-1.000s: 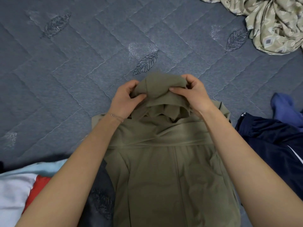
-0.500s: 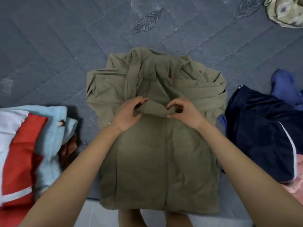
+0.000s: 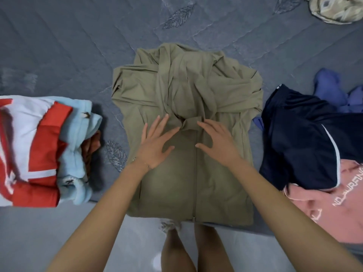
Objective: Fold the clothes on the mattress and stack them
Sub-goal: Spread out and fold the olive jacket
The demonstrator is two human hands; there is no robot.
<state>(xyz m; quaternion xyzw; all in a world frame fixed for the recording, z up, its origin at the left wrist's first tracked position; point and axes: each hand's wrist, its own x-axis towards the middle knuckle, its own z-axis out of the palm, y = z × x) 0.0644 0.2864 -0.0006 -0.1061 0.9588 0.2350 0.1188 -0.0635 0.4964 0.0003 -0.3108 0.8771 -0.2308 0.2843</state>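
Note:
An olive green zip jacket (image 3: 188,107) lies on the grey quilted mattress (image 3: 68,55), its hood and sleeves folded in over the upper half. My left hand (image 3: 157,144) rests flat on the jacket's middle, fingers spread. My right hand (image 3: 218,144) hovers just over the jacket beside it, fingers apart, holding nothing. A folded stack (image 3: 39,150) of red-and-white and light blue clothes sits to the left. To the right lies an unfolded heap: a dark navy garment (image 3: 300,138), a pink garment with white lettering (image 3: 334,197), and a blue one (image 3: 330,89).
A beige patterned cloth (image 3: 337,10) lies bunched at the far right corner. The mattress edge runs along the bottom, with pale floor (image 3: 127,242) and my legs (image 3: 196,250) below it.
Both hands pulled the hood down onto the jacket's body, then let go of the fabric and opened flat over the jacket. The view tilted down toward the near mattress edge.

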